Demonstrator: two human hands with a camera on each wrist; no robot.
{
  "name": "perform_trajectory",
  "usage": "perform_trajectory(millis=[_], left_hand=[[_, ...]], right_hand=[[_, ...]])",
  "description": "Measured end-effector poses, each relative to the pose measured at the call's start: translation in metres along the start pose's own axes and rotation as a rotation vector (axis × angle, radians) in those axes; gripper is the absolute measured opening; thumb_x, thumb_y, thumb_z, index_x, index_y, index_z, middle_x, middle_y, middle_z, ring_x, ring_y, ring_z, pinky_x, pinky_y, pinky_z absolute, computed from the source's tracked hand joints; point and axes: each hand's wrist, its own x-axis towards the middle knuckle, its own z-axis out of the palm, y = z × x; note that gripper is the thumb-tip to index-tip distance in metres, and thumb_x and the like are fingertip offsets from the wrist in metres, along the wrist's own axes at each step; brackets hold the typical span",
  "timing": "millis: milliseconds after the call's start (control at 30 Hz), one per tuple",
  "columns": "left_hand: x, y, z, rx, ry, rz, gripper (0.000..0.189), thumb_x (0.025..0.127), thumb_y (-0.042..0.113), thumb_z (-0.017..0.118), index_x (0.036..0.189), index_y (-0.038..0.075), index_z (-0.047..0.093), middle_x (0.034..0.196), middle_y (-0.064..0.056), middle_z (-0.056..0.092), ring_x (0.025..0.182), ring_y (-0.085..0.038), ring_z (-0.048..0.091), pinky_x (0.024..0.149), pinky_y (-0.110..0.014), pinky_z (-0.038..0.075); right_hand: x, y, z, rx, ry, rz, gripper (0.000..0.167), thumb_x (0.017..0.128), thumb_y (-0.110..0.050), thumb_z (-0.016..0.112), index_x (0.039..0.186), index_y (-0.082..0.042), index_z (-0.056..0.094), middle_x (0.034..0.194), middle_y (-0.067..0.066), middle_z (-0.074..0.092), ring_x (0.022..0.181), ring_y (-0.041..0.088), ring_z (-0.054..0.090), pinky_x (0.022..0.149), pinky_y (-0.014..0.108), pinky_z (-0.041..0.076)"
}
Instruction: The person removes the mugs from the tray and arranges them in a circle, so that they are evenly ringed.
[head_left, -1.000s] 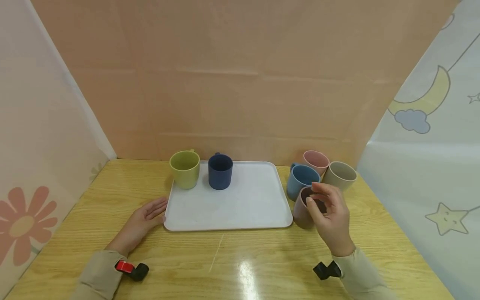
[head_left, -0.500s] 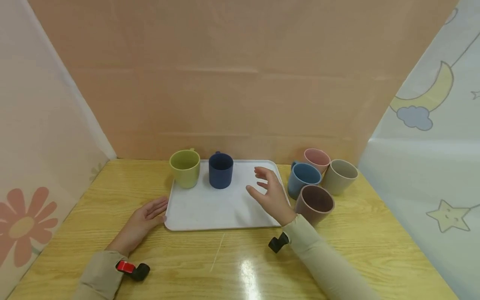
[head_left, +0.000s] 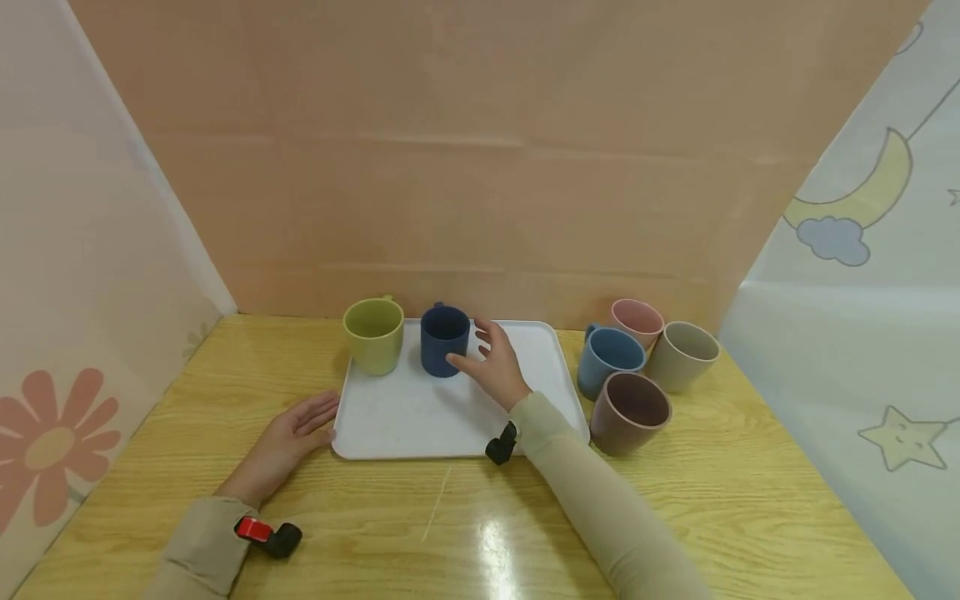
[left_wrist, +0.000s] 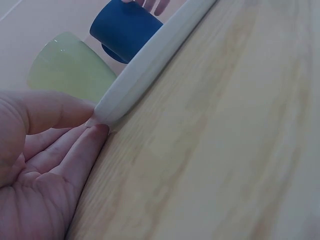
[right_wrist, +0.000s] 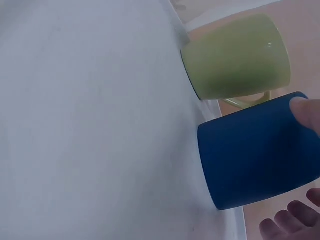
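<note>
Wood-grain table, white tray, peach backdrop, perhaps paper

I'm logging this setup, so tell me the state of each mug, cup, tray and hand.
White rectangular tray: flat on wooden table
Yellow-green round mug: upright on tray
Dark blue cylindrical mug: upright on tray
Light blue round mug: upright on table
Pink round cup: upright
Beige round cup: upright
Brown round cup: upright
Left hand: open, touching tray's left edge
Right hand: open at dark blue mug
</note>
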Motion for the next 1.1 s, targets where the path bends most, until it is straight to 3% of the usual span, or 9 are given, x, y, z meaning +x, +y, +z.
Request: perform_trajectory(millis=[200,333,667,1000,1100], left_hand=[[0.000,0.001,0.001,0.001,-0.002,0.000,0.071,0.100,0.013,0.066,0.157,-0.004,0.028,0.158,-0.026,0.035,0.143,-0.026,0.039,0.097,-0.009,0.042],[0.002,0.002,0.002,-0.002,0.000,-0.002,0.071,0.100,0.015,0.067,0.157,-0.003,0.029,0.158,-0.025,0.036,0.143,-0.026,0.039,0.097,-0.009,0.042],[0.003,0.001,0.000,-0.022,-0.008,0.000,0.071,0.099,0.013,0.067,0.157,-0.003,0.029,0.158,-0.025,0.036,0.145,-0.036,0.034,0.097,-0.010,0.043],[0.002,-0.001,-0.001,-0.027,0.001,0.004,0.070,0.099,0.011,0.067,0.156,-0.004,0.029,0.158,-0.026,0.036,0.141,-0.021,0.042,0.098,-0.010,0.043],[0.001,-0.001,-0.001,-0.022,0.004,0.001,0.070,0.099,0.010,0.066,0.156,-0.005,0.029,0.157,-0.026,0.036,0.141,-0.021,0.042,0.097,-0.010,0.043]], right_hand=[[0.016,0.001,0.009,0.007,0.005,0.050,0.100,0.081,-0.024,0.088,0.157,-0.002,0.028,0.157,0.017,0.039,0.146,0.033,0.036,0.117,0.048,0.035],[0.023,-0.002,0.012,0.030,0.018,0.062,0.104,0.080,-0.027,0.089,0.158,-0.005,0.025,0.155,0.016,0.042,0.143,0.031,0.039,0.117,0.046,0.036],[0.025,-0.001,0.018,0.057,0.031,0.068,0.090,0.080,-0.028,0.089,0.152,-0.009,0.039,0.148,0.010,0.050,0.137,0.027,0.046,0.116,0.044,0.038],[0.019,-0.003,0.018,0.058,0.058,0.053,0.083,0.077,-0.028,0.091,0.145,-0.011,0.049,0.140,0.008,0.057,0.130,0.025,0.052,0.112,0.043,0.042],[0.016,-0.004,0.017,0.060,0.068,0.064,0.083,0.074,-0.031,0.093,0.144,-0.012,0.051,0.138,0.007,0.058,0.129,0.025,0.053,0.112,0.043,0.043]])
